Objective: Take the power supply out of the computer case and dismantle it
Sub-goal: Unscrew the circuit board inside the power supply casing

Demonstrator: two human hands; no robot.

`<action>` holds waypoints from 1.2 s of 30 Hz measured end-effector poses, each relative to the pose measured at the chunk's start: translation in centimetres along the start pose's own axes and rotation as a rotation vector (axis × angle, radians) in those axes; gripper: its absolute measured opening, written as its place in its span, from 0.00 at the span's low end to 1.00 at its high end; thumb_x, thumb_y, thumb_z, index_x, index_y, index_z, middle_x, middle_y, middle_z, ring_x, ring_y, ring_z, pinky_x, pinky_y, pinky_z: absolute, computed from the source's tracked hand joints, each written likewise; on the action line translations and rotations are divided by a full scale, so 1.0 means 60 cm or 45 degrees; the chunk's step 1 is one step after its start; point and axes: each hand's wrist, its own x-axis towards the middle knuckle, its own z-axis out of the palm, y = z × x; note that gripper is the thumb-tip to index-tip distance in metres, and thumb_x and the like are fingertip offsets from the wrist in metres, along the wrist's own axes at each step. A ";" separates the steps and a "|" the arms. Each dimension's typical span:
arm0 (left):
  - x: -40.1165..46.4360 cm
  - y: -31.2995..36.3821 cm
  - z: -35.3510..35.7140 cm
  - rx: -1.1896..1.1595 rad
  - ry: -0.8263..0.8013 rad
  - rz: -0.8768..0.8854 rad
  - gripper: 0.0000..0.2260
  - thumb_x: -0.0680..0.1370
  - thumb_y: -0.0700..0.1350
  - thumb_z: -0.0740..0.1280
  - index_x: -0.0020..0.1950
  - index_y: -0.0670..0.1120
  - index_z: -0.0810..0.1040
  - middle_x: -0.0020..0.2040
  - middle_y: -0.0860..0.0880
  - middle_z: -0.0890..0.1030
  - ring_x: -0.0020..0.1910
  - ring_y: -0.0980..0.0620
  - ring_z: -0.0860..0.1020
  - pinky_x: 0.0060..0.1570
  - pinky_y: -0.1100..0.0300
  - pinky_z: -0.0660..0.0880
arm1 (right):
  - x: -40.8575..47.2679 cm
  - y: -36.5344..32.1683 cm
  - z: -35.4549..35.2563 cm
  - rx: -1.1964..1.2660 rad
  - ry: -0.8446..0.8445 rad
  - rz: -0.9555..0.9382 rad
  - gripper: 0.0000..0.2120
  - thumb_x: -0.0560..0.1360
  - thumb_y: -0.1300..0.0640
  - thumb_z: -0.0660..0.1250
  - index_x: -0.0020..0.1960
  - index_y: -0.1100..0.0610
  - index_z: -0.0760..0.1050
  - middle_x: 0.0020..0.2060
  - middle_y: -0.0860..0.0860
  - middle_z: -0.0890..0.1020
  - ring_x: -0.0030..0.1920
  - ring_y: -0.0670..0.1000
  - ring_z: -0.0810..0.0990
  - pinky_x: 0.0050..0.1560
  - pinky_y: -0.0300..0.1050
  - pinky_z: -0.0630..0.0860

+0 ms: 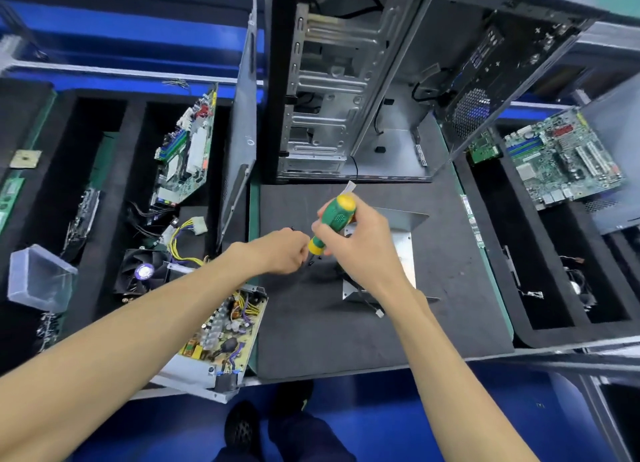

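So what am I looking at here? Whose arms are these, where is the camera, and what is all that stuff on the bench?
No robot here: a person's bare arms, filmed by a camera worn on the head, looking down. The right hand grips a green and yellow screwdriver, tip down over a bent metal cover on the dark mat. The left hand, fingers curled, is beside the tip; what it pinches is unclear. Behind stands the open computer case. At left lies the opened power supply, circuit board exposed.
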 end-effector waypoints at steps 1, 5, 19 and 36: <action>-0.001 -0.001 0.001 0.017 0.014 0.010 0.07 0.77 0.39 0.58 0.40 0.48 0.70 0.35 0.50 0.74 0.30 0.53 0.71 0.28 0.60 0.63 | 0.002 0.003 0.002 -0.013 -0.013 0.008 0.05 0.74 0.58 0.73 0.46 0.51 0.77 0.37 0.46 0.82 0.40 0.57 0.82 0.45 0.60 0.83; -0.008 -0.003 -0.001 0.016 0.021 0.043 0.10 0.75 0.39 0.60 0.40 0.53 0.64 0.34 0.53 0.72 0.30 0.55 0.71 0.28 0.62 0.62 | 0.008 0.010 0.007 -0.059 -0.046 0.006 0.06 0.75 0.58 0.73 0.47 0.50 0.77 0.37 0.46 0.83 0.38 0.54 0.82 0.45 0.58 0.82; -0.188 -0.079 -0.085 -0.059 0.063 0.103 0.08 0.82 0.49 0.60 0.58 0.57 0.76 0.48 0.57 0.83 0.43 0.55 0.80 0.49 0.55 0.76 | -0.036 -0.074 0.068 0.499 -0.037 0.024 0.13 0.78 0.51 0.70 0.43 0.52 0.66 0.29 0.49 0.67 0.24 0.50 0.66 0.22 0.39 0.64; -0.212 -0.158 -0.042 0.327 0.209 0.342 0.10 0.76 0.40 0.64 0.53 0.53 0.79 0.36 0.60 0.75 0.42 0.51 0.76 0.42 0.58 0.67 | -0.255 0.034 0.211 0.356 -0.536 0.956 0.09 0.82 0.52 0.67 0.57 0.57 0.74 0.45 0.63 0.87 0.36 0.57 0.88 0.24 0.38 0.73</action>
